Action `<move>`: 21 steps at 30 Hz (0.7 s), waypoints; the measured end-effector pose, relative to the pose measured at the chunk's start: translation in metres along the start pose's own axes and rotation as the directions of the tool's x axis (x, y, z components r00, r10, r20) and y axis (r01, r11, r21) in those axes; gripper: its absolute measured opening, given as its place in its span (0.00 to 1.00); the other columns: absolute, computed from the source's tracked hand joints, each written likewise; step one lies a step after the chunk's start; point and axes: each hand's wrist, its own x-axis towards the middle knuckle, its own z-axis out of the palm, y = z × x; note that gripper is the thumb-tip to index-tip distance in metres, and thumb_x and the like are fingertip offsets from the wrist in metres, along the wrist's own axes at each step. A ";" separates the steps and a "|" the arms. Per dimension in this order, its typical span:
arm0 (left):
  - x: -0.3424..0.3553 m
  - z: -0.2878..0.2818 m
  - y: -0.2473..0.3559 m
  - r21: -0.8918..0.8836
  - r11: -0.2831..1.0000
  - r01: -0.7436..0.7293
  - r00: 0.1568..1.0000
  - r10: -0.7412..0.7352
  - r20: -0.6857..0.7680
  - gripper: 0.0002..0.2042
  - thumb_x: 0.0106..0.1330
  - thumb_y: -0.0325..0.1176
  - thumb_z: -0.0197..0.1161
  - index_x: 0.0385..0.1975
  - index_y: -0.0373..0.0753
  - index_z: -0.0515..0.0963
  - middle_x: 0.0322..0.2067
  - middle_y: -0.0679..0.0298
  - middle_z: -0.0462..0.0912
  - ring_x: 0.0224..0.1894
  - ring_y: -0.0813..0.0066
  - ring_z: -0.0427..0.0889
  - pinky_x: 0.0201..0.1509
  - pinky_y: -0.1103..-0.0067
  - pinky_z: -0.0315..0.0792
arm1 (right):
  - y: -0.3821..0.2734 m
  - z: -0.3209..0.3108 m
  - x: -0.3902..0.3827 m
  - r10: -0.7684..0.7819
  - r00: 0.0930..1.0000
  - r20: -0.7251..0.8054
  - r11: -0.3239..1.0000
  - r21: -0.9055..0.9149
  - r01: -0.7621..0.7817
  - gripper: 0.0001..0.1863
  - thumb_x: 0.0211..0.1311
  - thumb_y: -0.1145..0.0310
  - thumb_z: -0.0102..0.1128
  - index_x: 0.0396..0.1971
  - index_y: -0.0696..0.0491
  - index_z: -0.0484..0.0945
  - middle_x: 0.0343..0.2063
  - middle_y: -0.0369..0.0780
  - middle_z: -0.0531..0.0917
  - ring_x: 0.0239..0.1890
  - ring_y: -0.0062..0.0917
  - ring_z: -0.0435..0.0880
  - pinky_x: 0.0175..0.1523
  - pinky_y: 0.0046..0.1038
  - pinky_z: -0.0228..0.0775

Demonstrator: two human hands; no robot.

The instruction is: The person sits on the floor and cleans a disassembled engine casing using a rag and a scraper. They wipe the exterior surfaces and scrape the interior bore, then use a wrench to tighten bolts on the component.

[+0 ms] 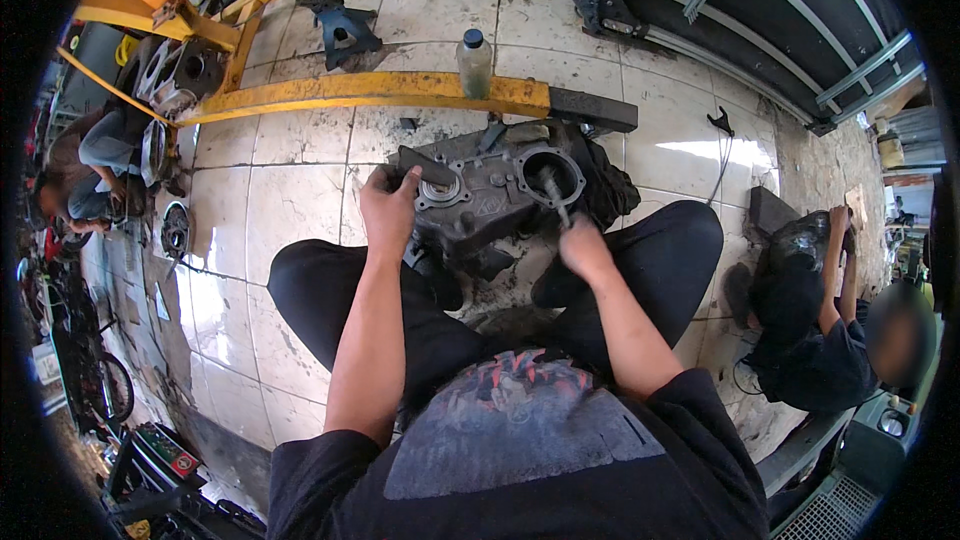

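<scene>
We grip a dark bar [430, 166] with our left hand [388, 202] at the metal casing's [487, 208] left ring [454, 192] | our right hand [586, 248], blurred, clamps a slim tool [552, 188] at its round opening [577, 178] | casing between our knees [690, 232]

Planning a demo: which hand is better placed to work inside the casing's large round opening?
Probably right hand: it holds a tool at that opening; the left hand holds a dark piece farther left.

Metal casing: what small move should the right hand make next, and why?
Probably work the tool around inside the large round opening: the right hand grips it, its far end is within, and the left hand holds a dark piece.
</scene>
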 end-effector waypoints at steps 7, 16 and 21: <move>-0.001 0.020 0.008 -0.047 0.989 -0.137 0.989 0.140 0.046 0.10 0.66 0.31 0.72 0.35 0.29 0.82 0.31 0.63 0.85 0.33 0.78 0.78 0.40 0.78 0.73 | -0.015 0.034 -0.031 -0.218 0.922 0.319 0.703 -0.604 0.375 0.33 0.69 0.68 0.47 0.75 0.46 0.59 0.41 0.47 0.89 0.46 0.41 0.87 0.56 0.49 0.72; -0.005 0.029 0.011 -0.009 0.990 -0.144 0.986 0.144 0.087 0.11 0.64 0.31 0.73 0.35 0.28 0.80 0.28 0.58 0.84 0.31 0.74 0.78 0.40 0.75 0.73 | -0.005 0.074 -0.012 -0.089 0.970 0.225 0.610 -0.758 0.232 0.42 0.70 0.65 0.47 0.79 0.60 0.39 0.33 0.46 0.90 0.34 0.40 0.88 0.62 0.53 0.60; -0.006 0.032 0.012 0.026 0.985 -0.173 0.982 0.170 0.083 0.11 0.64 0.31 0.72 0.34 0.28 0.80 0.27 0.56 0.84 0.30 0.73 0.77 0.39 0.74 0.73 | -0.005 0.077 -0.014 0.037 0.960 0.277 0.634 -0.749 0.192 0.45 0.71 0.64 0.49 0.79 0.60 0.35 0.39 0.47 0.90 0.41 0.40 0.88 0.64 0.54 0.59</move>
